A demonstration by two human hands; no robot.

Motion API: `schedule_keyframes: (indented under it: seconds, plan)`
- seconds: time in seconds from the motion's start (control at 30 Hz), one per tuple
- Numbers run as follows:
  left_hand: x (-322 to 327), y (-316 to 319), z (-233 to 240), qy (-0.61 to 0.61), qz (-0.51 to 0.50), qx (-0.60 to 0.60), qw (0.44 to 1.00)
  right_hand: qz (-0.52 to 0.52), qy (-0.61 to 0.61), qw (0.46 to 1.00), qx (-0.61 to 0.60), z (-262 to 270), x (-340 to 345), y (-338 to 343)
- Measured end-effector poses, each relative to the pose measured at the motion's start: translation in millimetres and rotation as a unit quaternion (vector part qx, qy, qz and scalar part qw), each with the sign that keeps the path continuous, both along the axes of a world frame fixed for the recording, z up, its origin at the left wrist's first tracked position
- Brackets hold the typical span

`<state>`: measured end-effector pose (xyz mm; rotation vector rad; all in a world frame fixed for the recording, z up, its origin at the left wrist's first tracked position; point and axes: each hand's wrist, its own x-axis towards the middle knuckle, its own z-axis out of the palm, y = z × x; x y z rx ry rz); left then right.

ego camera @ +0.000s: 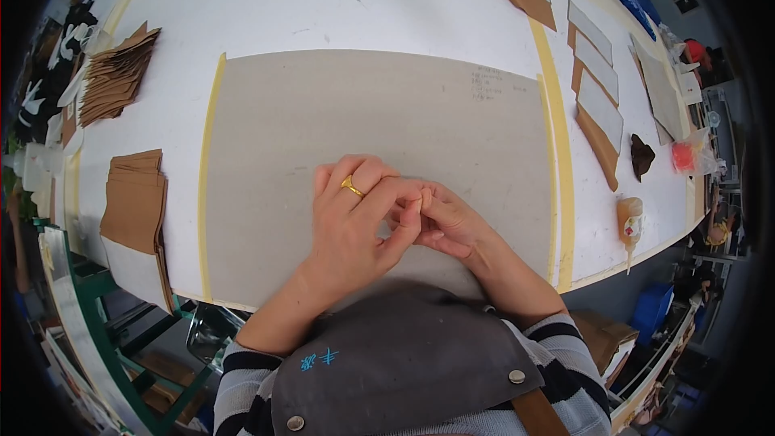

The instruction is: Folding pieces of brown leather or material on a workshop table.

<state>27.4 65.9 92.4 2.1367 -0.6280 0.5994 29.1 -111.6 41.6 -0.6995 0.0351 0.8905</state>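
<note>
My left hand (360, 215), with a gold ring on one finger, meets my right hand (445, 218) over a grey board (375, 109). The fingertips of both hands touch each other. Whether anything small sits between them cannot be made out. Yellow tape (212, 175) runs along the board's left side, and more tape (563, 194) lies along its right. Handwriting marks the board's upper right part.
Brown pieces lie in a fanned stack (118, 79) and a neater stack (133, 206) at left. At right are brown-and-white pieces (599, 112), a dark scrap (641, 157), a glue bottle (630, 218) and a clear bag (696, 154). A green metal frame (100, 303) stands below left.
</note>
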Motion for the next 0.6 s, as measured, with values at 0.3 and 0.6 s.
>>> schedule_keyframes:
  seconds: [0.3, 0.6]
  plan:
    - [3.8, 3.8, -7.2, 0.230, -0.113, -0.189, 0.948, -0.005, -0.005, 0.999, 0.051, 0.5, 0.6, 2.5]
    - [4.9, 7.8, -9.0, 0.396, -0.203, -0.290, 0.847, 0.003, 0.022, 0.997, 0.074, 0.0, 0.8, 1.5]
